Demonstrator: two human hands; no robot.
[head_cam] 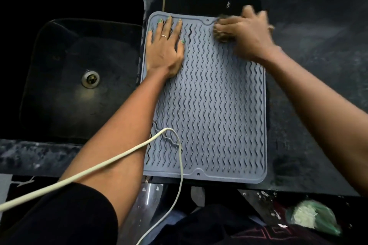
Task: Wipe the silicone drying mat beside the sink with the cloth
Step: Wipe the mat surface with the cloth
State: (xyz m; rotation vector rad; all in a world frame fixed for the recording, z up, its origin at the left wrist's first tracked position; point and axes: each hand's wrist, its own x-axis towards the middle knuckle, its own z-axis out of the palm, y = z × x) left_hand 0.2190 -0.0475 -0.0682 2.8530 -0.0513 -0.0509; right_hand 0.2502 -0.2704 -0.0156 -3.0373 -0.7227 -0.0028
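On the counter [318,65], left hand [165,49] flat on mat [209,105]; right hand [249,34] grips cloth [222,35].

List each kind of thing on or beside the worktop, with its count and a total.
Grey ribbed silicone drying mat: 1
Brown crumpled cloth: 1
Black sink: 1
Metal drain: 1
White cable: 1
Hands, left and right: 2
Total: 7

Two bare forearms; left hand [166,45] with green-painted nails, thin silver ring on one finger; black sleeve pushed up the left arm; right hand [250,35] blurred, unadorned as far as visible
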